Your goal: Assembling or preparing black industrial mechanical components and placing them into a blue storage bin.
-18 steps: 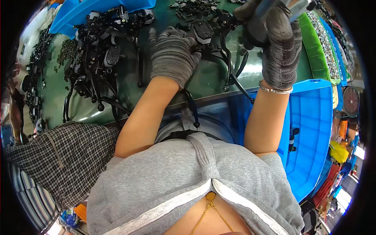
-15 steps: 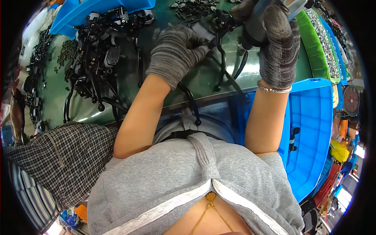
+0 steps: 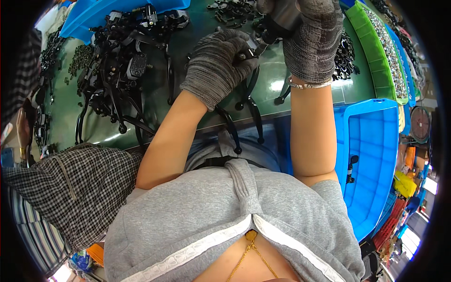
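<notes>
My left hand (image 3: 217, 69), in a grey knitted glove, is closed around a black brake lever assembly over the table. A black lever with a ball tip (image 3: 253, 115) hangs down below its fingers. In my right hand (image 3: 315, 44), also gloved, is a dark grey power screwdriver (image 3: 283, 19). Its front end points left and down at the part by my left fingertips; whether it touches is hidden. Another black lever (image 3: 228, 123) sticks out over the table edge beneath my left wrist. One more lever end (image 3: 281, 99) lies left of my right wrist.
Black lever assemblies (image 3: 110, 80) lie heaped at left, beside small brass-coloured pieces (image 3: 81, 61). Small black clamps (image 3: 345, 56) lie beyond my right wrist. A green bin (image 3: 372, 61) of shiny small parts and a blue crate (image 3: 369, 155) stand at right. A person's checked sleeve (image 3: 80, 188) is at left.
My right hand has brought the screwdriver left, to the part in my left hand. My left hand has shifted slightly right. At far left, a checked sleeve has come into view higher up.
</notes>
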Available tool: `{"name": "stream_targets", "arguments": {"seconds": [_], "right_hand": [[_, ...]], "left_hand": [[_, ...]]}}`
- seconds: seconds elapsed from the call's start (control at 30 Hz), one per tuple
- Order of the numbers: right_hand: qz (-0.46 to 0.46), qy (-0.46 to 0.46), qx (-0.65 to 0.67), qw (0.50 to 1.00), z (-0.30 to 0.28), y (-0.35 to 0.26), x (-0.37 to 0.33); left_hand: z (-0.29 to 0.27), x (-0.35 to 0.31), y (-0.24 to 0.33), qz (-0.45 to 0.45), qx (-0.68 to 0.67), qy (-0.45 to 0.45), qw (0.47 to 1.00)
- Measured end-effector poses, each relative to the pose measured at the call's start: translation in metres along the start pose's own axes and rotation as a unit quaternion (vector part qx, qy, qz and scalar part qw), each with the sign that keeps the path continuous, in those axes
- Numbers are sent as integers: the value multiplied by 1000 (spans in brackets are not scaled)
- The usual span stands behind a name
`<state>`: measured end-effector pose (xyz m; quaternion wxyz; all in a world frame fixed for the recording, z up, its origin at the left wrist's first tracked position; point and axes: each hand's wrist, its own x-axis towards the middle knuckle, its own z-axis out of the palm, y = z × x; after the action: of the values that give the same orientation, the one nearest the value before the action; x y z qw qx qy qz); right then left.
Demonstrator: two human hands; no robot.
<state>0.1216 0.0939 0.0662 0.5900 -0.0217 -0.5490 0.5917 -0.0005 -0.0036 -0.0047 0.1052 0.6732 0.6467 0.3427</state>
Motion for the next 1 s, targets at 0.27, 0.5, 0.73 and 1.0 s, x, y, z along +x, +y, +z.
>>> {"name": "stream_targets", "arguments": {"seconds": [0.27, 0.5, 0.73, 1.0], "right_hand": [[17, 27, -50, 998, 7, -4, -9], [82, 65, -66, 992, 24, -27, -5], [85, -30, 220, 971, 22, 1, -4], [249, 186, 221, 924, 34, -1, -13]], "left_hand": [[1, -7, 6, 8, -17, 44, 999], [0, -7, 2, 8, 21, 48, 999], [-8, -7, 8, -5, 38, 35, 999], [-1, -5, 3, -32, 95, -5, 995]]}}
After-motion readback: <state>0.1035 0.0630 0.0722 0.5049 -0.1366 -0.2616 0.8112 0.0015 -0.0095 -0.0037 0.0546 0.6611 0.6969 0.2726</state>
